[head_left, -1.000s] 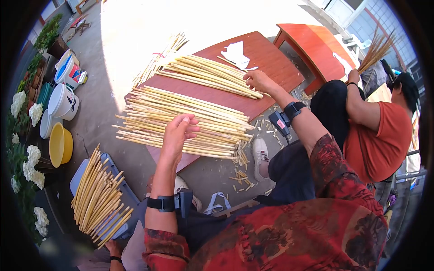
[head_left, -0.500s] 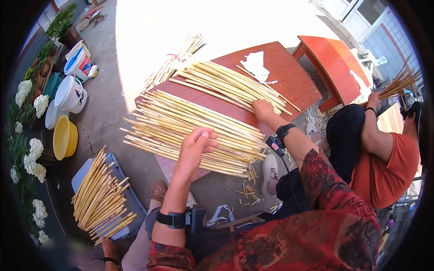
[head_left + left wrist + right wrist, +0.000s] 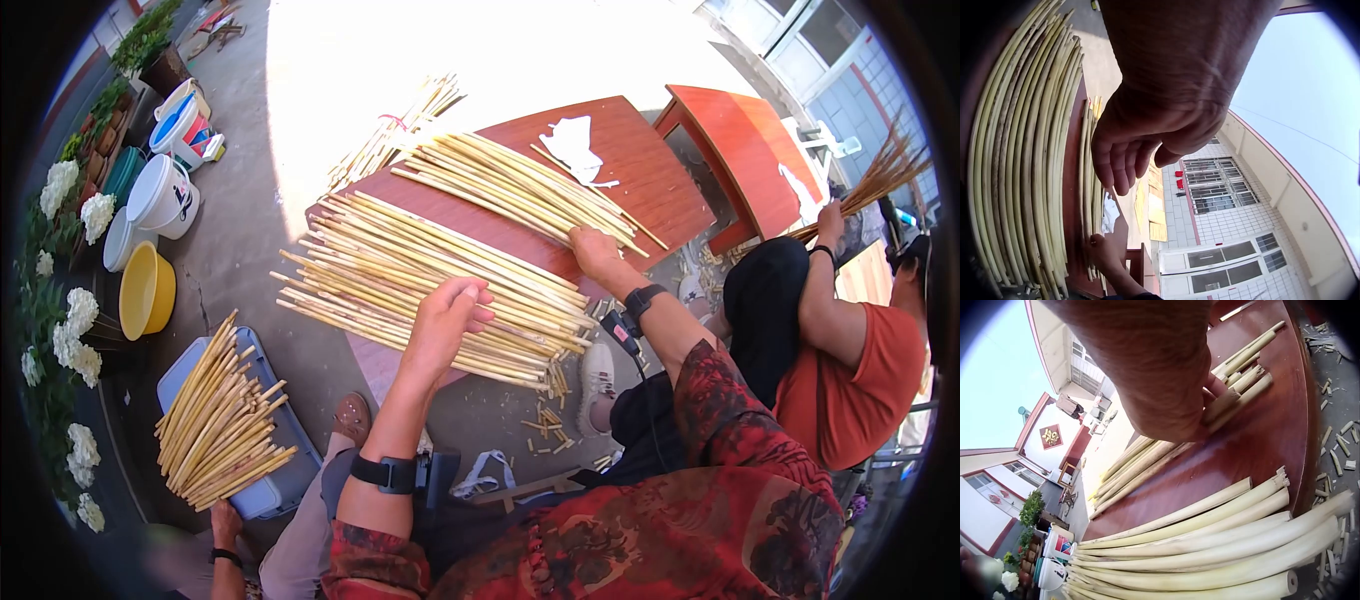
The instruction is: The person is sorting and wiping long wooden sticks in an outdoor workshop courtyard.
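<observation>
My right hand (image 3: 597,252) is at the near right end of the far pile of pale stalks (image 3: 520,185) on the red-brown table (image 3: 640,170). In the right wrist view its fingers (image 3: 1215,386) curl at the end of a stalk (image 3: 1244,400), partly hidden behind my wrist. My left hand (image 3: 445,318) hovers over the larger near pile of stalks (image 3: 400,270) with nothing in it. Its fingers (image 3: 1119,165) hang loosely bent in the left wrist view. The near pile's cut ends reach past the table edge.
A white cloth (image 3: 572,148) lies on the table. Stalk offcuts (image 3: 548,425) litter the ground. Shorter stalks (image 3: 215,420) lie on a blue-grey bin lid (image 3: 270,375) beside another person's hand (image 3: 226,522). At right a person in orange (image 3: 850,385) holds a twig bundle (image 3: 885,170). Buckets (image 3: 160,195) stand left.
My right hand has come down from above the far pile's end to a stalk there. The left hand stays raised over the near pile. The twig bundle at right has tilted lower.
</observation>
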A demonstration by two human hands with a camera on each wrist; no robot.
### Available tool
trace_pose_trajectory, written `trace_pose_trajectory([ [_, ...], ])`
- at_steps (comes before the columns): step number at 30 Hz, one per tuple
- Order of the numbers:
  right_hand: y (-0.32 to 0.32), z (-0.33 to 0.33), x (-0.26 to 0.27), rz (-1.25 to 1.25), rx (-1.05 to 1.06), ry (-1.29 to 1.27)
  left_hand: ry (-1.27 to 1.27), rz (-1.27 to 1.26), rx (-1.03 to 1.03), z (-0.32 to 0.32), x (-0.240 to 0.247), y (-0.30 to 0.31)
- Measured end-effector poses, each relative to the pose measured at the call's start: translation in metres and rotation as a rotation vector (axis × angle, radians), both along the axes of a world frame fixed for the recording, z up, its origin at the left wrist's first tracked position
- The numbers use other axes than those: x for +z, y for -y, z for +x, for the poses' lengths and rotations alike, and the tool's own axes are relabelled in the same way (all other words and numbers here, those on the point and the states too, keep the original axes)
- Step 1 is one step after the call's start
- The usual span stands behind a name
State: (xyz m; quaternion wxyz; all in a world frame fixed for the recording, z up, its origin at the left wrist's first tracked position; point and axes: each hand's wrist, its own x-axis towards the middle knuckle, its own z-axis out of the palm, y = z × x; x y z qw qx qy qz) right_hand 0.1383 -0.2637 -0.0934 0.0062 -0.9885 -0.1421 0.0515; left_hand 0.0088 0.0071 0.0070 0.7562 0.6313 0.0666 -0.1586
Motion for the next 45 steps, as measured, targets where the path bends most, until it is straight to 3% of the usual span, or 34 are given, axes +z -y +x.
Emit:
trace_pose_trajectory([
  [6, -0.001, 0.005, 0.033, 0.097, -0.073, -0.039, -0.014, -0.015, 0.016, 0.003, -0.002, -0.001],
  [10, -0.03, -0.01, 0.086, 0.394, 0.108, -0.076, -0.038, -0.148, 0.091, 0.004, -0.004, 0.004],
  [12, -0.057, -0.039, 0.116, 0.723, 0.078, -0.365, -0.041, -0.192, 0.092, 0.005, -0.005, 0.01],
  [14, -0.08, -0.077, 0.144, 0.922, -0.037, -0.7, 0.039, -0.424, 0.173, 0.002, -0.004, 0.023],
  [15, -0.083, -0.091, 0.139, 0.962, 0.007, -0.779, 0.047, -0.525, 0.222, 0.0, 0.002, 0.029],
  [16, -0.091, -0.108, 0.149, 0.947, 0.052, -0.815, 0.05, -0.514, 0.226, -0.003, 0.002, 0.03],
  [18, -0.097, -0.133, 0.148, 1.011, -0.037, -0.938, 0.029, -0.725, 0.209, -0.008, -0.002, 0.03],
  [22, -0.095, -0.154, 0.144, 1.077, -0.041, -1.149, -0.02, -0.82, 0.488, -0.014, 0.004, 0.022],
  [25, -0.099, -0.16, 0.142, 1.205, -0.105, -1.359, 0.046, -0.765, 0.599, -0.007, 0.006, -0.005],
  [30, -0.098, -0.158, 0.133, 1.155, -0.058, -1.522, 0.175, -0.665, 0.804, 0.006, 0.011, -0.074],
  [34, -0.078, -0.147, 0.129, 1.068, 0.061, -1.569, 0.259, -0.695, 0.96, 0.005, 0.011, -0.112],
  [36, -0.066, -0.143, 0.124, 0.951, 0.191, -1.502, 0.284, -0.711, 0.99, 0.004, 0.005, -0.127],
  [40, -0.057, -0.146, 0.117, 0.951, 0.235, -1.383, 0.295, -0.677, 1.034, 0.003, 0.005, -0.125],
  [42, -0.057, -0.149, 0.119, 0.839, 0.191, -1.13, 0.283, -0.602, 1.078, 0.007, 0.009, -0.108],
  [43, -0.057, -0.15, 0.116, 0.845, 0.188, -1.129, 0.285, -0.593, 1.051, 0.007, 0.004, -0.101],
  [45, -0.062, -0.15, 0.109, 0.886, 0.208, -0.799, 0.274, -0.631, 1.016, 0.011, 0.0, -0.072],
])
